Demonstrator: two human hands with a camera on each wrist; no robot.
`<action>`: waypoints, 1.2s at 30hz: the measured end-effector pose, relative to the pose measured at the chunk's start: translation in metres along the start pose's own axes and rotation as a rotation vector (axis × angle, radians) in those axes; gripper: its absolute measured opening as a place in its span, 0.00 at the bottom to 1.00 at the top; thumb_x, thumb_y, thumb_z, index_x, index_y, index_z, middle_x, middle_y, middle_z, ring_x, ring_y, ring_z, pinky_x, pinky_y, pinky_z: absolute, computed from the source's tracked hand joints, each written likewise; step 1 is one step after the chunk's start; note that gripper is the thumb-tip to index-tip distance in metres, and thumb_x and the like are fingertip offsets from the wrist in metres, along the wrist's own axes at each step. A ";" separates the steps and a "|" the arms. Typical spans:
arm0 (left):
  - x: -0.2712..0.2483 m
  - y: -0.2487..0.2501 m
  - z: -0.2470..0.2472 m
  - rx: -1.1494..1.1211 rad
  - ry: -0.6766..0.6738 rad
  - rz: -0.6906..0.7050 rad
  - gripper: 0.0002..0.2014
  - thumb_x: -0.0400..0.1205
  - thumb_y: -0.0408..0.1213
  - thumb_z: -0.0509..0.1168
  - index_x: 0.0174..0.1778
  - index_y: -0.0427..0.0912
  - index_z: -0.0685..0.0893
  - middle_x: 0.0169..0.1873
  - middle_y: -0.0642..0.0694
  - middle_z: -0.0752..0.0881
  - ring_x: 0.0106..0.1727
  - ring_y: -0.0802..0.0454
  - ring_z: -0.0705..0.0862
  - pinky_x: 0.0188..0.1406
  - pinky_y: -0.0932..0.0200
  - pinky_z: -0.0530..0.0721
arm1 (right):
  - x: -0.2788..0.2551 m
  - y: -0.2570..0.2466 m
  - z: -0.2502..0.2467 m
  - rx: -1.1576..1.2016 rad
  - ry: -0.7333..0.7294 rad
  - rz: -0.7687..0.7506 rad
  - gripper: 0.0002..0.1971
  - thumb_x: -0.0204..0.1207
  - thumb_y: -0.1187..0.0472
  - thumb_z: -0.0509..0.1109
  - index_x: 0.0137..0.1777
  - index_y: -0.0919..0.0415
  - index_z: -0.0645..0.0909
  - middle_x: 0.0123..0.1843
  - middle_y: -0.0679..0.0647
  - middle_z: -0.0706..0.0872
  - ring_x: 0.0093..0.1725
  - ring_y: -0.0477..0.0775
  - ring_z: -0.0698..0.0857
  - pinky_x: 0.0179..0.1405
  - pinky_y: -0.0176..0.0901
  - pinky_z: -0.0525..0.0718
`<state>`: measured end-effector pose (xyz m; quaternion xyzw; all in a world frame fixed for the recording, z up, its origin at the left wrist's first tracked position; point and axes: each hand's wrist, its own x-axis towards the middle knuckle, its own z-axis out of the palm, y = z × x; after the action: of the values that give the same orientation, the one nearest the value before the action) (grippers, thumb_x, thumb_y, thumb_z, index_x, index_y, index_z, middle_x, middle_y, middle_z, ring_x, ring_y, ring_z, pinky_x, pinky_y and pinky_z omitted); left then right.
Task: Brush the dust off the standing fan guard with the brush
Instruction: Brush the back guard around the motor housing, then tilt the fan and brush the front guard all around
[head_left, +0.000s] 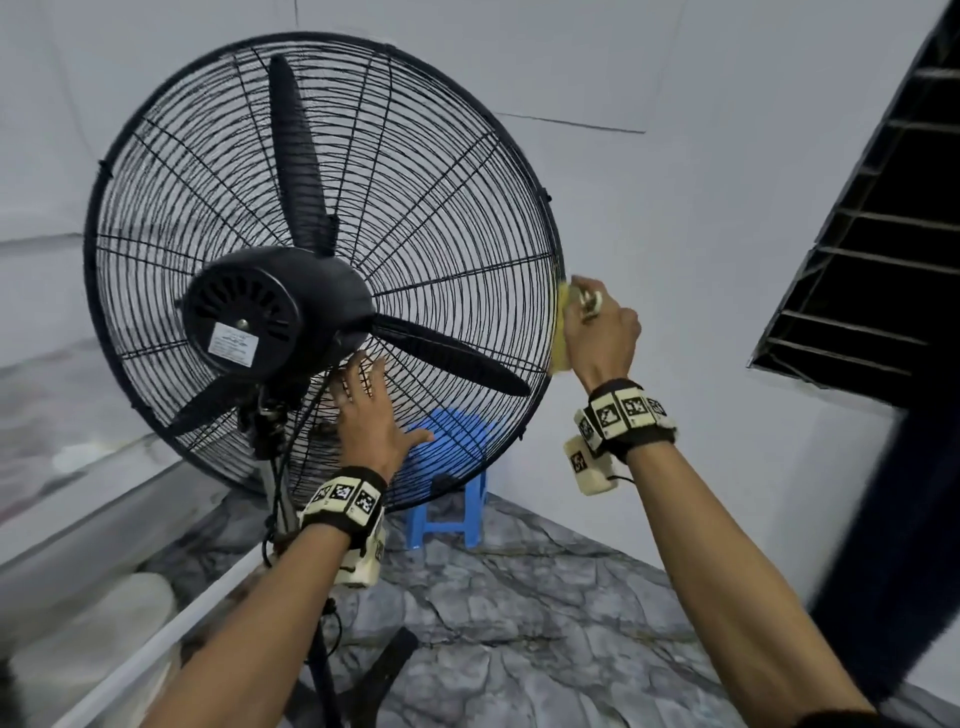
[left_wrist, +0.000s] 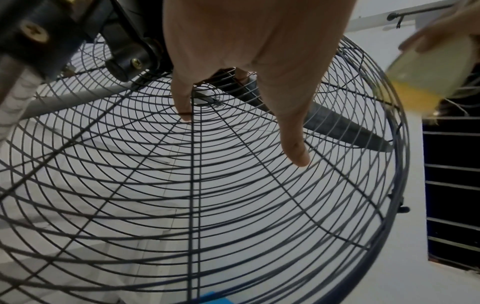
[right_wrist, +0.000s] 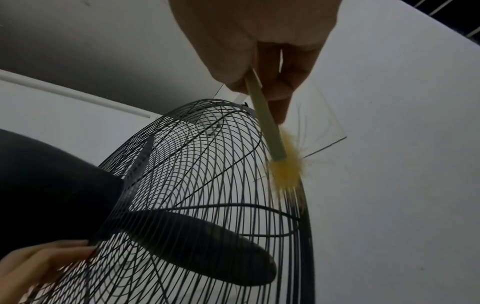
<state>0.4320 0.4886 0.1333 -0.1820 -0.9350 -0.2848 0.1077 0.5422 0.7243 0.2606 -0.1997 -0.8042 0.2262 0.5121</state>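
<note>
I have the right hand (head_left: 602, 332) clenched round the pale handle of the brush (right_wrist: 265, 121), fingers curled about it; its yellow bristles (right_wrist: 284, 172) press against the right rim of the black wire fan guard (head_left: 457, 218), blurred there; my left hand (head_left: 371, 410) lies released, fingers straight and spread, flat on the guard's lower wires just beside the motor housing (head_left: 270, 312); in the left wrist view a fingertip (left_wrist: 185, 115) touches a wire near the hub; three dark blades (head_left: 296, 156) sit inside the guard; a blue plastic stool (head_left: 447, 499) stands on the stone-patterned floor (head_left: 519, 613) behind the guard's lower edge; a barred window (head_left: 883, 218) opens in the white wall at right.
</note>
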 end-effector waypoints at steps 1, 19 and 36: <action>-0.001 0.002 0.001 0.011 -0.003 -0.005 0.67 0.66 0.61 0.83 0.93 0.43 0.49 0.90 0.37 0.45 0.89 0.24 0.49 0.81 0.26 0.69 | -0.003 0.003 -0.004 -0.020 -0.033 0.028 0.14 0.88 0.52 0.64 0.68 0.51 0.86 0.42 0.54 0.87 0.41 0.51 0.78 0.49 0.31 0.75; 0.016 0.075 -0.177 0.227 0.029 0.344 0.37 0.78 0.54 0.79 0.79 0.45 0.74 0.73 0.45 0.80 0.72 0.40 0.81 0.72 0.33 0.80 | -0.018 -0.054 -0.020 -0.074 -0.228 0.012 0.13 0.87 0.64 0.60 0.64 0.66 0.84 0.59 0.64 0.88 0.58 0.65 0.85 0.56 0.40 0.76; 0.028 0.046 -0.205 0.676 -0.007 0.017 0.50 0.67 0.76 0.75 0.81 0.52 0.74 0.77 0.33 0.74 0.78 0.23 0.71 0.78 0.22 0.66 | -0.055 -0.149 0.077 0.436 -0.421 0.016 0.05 0.86 0.63 0.68 0.59 0.62 0.80 0.51 0.55 0.89 0.37 0.43 0.90 0.27 0.27 0.84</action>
<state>0.4449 0.4150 0.3316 -0.1449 -0.9752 0.0429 0.1614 0.4803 0.5600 0.2760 -0.0401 -0.8235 0.4339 0.3633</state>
